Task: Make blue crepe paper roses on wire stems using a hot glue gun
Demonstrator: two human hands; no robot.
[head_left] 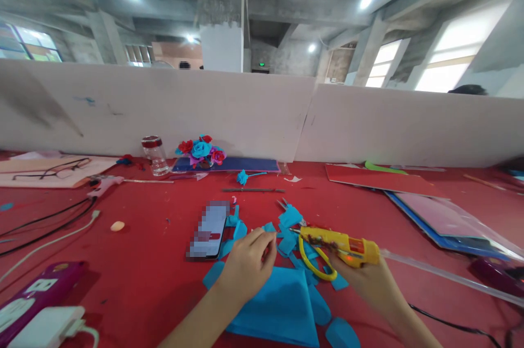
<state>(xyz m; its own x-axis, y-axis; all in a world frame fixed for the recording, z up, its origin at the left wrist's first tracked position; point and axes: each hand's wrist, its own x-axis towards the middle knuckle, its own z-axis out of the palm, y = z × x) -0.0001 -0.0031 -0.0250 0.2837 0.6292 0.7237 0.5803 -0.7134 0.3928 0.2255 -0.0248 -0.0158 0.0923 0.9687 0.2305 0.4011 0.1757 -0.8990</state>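
Observation:
My right hand (360, 271) is wrapped round a yellow hot glue gun (347, 244), whose nozzle points left; a long clear glue stick (446, 273) runs out of its back. My left hand (256, 255) is closed in a pinch just left of the nozzle. A bit of blue shows at its fingertips, but I cannot tell whether they hold it. Scissors with yellow handles (311, 269) lie under the glue gun among several cut blue pieces (290, 216). Below my hands is a folded blue sheet (278, 310). A phone (210, 231) lies left of the pieces.
Behind stand a jar with a red lid (155, 156) and a bunch of paper flowers (202, 150). A blue flower (243, 177) and a thin stick (254, 190) lie in front. Left are a pink glue gun (104, 187) and purple power strip (41, 288); right, stacked sheets (446, 222).

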